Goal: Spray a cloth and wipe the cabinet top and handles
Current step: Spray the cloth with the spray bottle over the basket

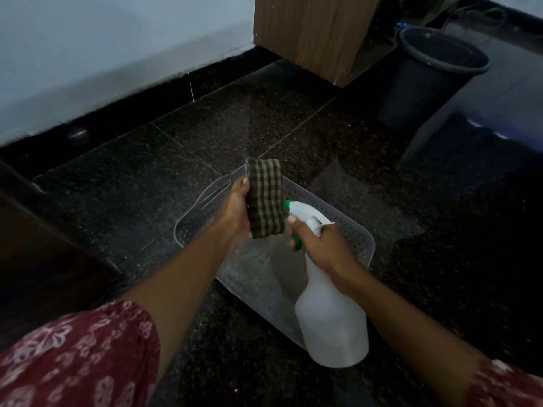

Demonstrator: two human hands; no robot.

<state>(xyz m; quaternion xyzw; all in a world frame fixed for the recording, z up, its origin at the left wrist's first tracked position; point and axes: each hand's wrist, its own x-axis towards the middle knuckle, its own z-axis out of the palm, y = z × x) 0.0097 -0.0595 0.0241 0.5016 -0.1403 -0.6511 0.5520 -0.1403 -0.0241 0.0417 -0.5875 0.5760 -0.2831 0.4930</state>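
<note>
My left hand [235, 211] holds a folded dark checked cloth [266, 198] upright above a basket. My right hand [321, 248] grips the neck of a white spray bottle [330, 321], a finger on its green trigger. The green-tipped nozzle [289, 205] points at the cloth from close range, almost touching it. A dark cabinet [38, 245] fills the left edge of the view; its top and handles are not visible.
A translucent perforated plastic basket [355, 233] sits on the dark speckled floor under my hands. A wooden furniture panel [314, 30] stands at the back, with a dark bin [429, 77] to its right. A white wall runs along the left.
</note>
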